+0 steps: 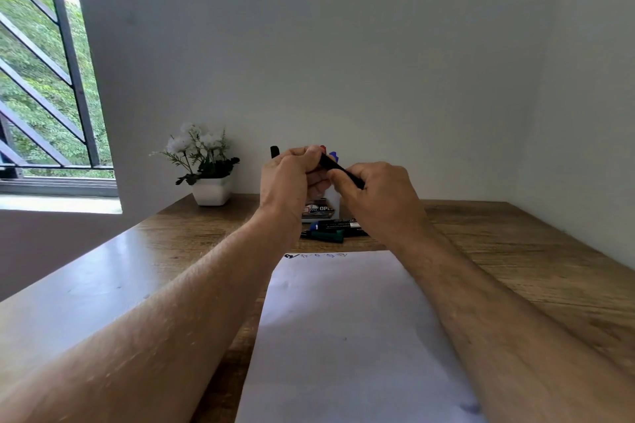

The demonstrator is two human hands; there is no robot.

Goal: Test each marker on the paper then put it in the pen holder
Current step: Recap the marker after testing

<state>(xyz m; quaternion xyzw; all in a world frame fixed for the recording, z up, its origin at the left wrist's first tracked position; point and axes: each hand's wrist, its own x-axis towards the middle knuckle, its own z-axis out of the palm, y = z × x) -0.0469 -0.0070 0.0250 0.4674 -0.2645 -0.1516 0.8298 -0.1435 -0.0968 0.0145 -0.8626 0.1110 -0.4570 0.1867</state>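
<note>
Both hands are raised above the desk and hold one black marker (335,165) between them. My left hand (290,178) grips its upper end, where a red tip shows. My right hand (378,197) grips its lower end. Behind the hands stands the pen holder (332,204), mostly hidden, with a black marker (274,151) and a blue marker (333,156) sticking out of it. Several more markers (331,230), blue, green and black, lie on the desk in front of the holder. The white paper (343,336) lies under my forearms, with small scribbles (314,255) along its far edge.
A white pot of white flowers (206,168) stands at the back left of the wooden desk (515,251). A plain wall rises right behind the desk. A barred window (44,79) is at the far left.
</note>
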